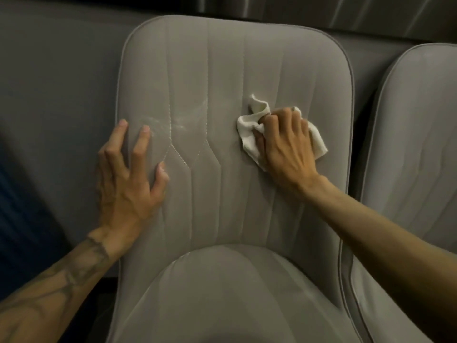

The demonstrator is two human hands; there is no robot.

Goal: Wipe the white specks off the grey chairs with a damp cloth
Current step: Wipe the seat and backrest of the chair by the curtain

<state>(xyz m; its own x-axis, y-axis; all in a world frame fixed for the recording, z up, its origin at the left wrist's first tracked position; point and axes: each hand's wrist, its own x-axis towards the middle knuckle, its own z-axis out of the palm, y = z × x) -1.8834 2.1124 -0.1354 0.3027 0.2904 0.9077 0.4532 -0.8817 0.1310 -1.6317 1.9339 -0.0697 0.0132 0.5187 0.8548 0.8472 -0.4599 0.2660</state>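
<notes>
cloth bunched under right hand, grip clamped on it | left hand grip apart, beside white specks

Grey chair, upholstered; pale piping round the edge; stitched vertical channels down the backrest; rounded seat cushion at the near end. On the backrest: white smear across the left-hand seams; crumpled white cloth right of centre, pressed down under the right grip, fingers curled into it; left grip resting near the left edge, fingers spread, fingertips just beside the smear. Second grey chair just beside, to the right.
</notes>
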